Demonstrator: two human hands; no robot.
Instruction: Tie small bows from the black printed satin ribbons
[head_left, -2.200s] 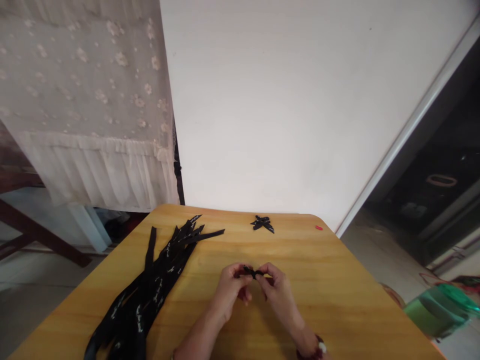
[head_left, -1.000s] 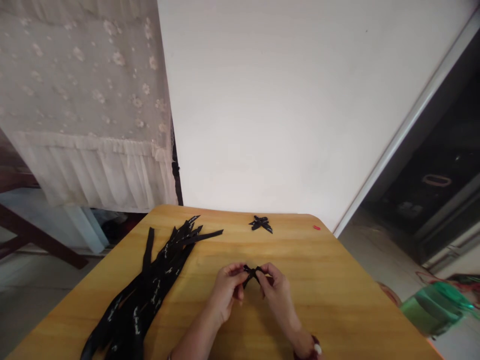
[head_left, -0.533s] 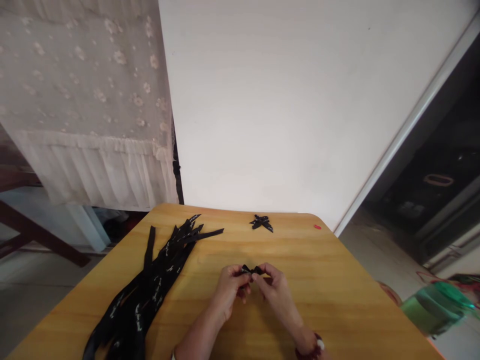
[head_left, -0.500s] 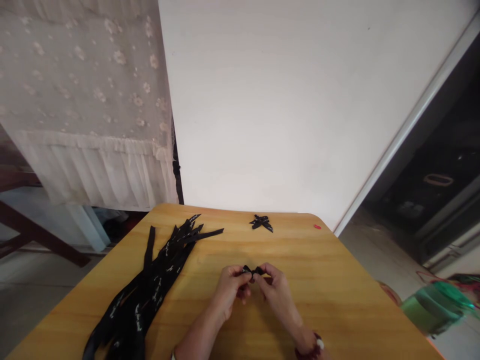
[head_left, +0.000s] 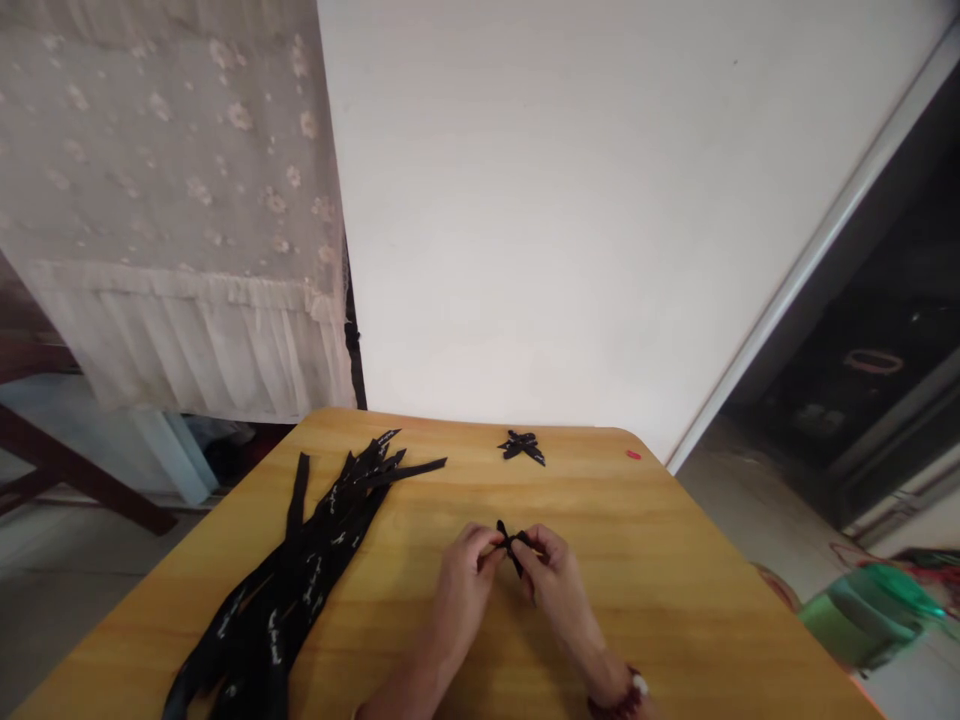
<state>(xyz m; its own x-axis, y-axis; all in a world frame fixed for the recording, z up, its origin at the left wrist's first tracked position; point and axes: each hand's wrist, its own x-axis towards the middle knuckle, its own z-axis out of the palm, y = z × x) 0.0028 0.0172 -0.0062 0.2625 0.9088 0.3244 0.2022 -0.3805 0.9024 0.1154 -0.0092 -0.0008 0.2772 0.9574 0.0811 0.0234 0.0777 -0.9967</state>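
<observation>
Container (head_left: 862,615), green and see-through, stands off the table's right edge, well to the right of the hands; its contents cannot be made out. Ribbon (head_left: 509,544), black, is held up over the table (head_left: 660,610), between the two hands. Left hand (head_left: 474,570) pinches it from one side with thumb and fingertips; right hand (head_left: 551,570) pinches it from the other, remaining fingers curled. Fingertips of both hands nearly meet at the middle of the ribbon.

Compared with half a second ago: two loops then showed side by side between the fingers; now one piece sticks up above the fingertips and another slants down between the hands. Left hand has rolled over, back of the hand more upward. Ribbon pile (head_left: 311,575), left of the left hand, is unchanged, as are the tied bow (head_left: 523,447) beyond the hands and the red scrap (head_left: 634,455) beyond and right of the right hand.

Writing: white script on the strips of the pile and on the bow, too small to read. Right wrist wears a dark red bracelet (head_left: 621,697) with a white bead.
</observation>
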